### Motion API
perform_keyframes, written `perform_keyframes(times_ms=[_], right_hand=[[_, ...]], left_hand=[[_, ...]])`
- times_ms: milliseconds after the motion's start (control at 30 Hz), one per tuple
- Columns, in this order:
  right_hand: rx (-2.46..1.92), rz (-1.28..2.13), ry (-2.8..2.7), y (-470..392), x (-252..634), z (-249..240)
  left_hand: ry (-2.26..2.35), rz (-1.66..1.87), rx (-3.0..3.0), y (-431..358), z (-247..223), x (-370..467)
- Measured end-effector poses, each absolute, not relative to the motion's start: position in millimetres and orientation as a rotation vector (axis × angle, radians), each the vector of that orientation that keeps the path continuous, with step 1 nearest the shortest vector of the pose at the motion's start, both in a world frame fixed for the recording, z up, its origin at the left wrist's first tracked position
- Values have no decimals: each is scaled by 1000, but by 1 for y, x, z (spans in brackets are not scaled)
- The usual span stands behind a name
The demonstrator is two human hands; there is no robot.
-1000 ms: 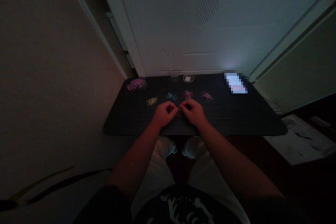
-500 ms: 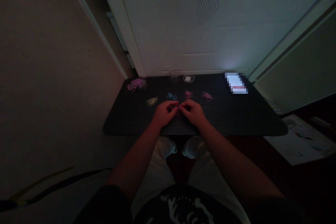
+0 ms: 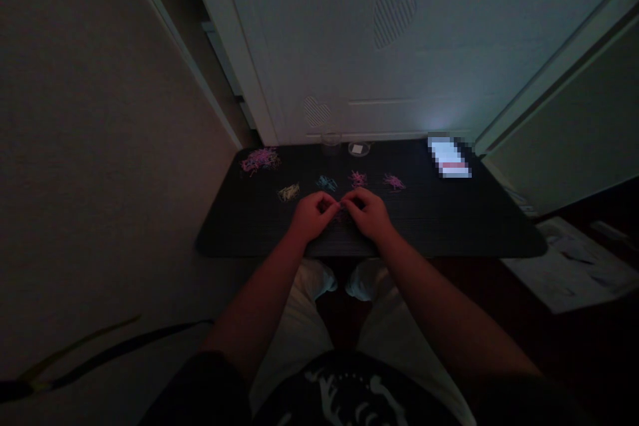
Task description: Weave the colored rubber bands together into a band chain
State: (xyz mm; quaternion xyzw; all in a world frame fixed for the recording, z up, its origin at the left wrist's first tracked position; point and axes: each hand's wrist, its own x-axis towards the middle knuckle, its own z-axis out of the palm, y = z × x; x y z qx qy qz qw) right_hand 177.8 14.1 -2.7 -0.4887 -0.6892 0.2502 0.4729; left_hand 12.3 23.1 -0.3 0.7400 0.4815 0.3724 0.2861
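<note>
My left hand and my right hand meet over the front middle of the dark table, fingertips pinched almost together. Whatever lies between the fingertips is too small and dim to make out. Under them a small purplish pile shows in the gap. Beyond my hands lie a pale yellow pile, a blue pile, a pink pile and a purple-pink pile of thin short pieces. A larger mixed pile sits at the far left corner.
A clear round container and a round lid with a white square stand at the back edge. At the back right lies a bright-screened device. A white door rises behind the table; papers lie at the lower right.
The fingers of my left hand have closed in slightly, its index finger now bent nearer the thumb. My right hand has barely moved, and the piles look the same.
</note>
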Motion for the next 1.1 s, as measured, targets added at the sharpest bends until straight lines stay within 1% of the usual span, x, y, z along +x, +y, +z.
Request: perform_keyframes(times_ms=[500, 900, 1100], right_hand=[[-1206, 690, -1587, 16, 180, -7], [-1034, 683, -1720, 13, 179, -2], [-1061, 774, -1644, 11, 178, -5]], left_hand=[[1280, 1017, 1943, 24, -2, 13], [1270, 1025, 1973, 25, -4, 11], [1288, 1018, 1998, 26, -5, 11]])
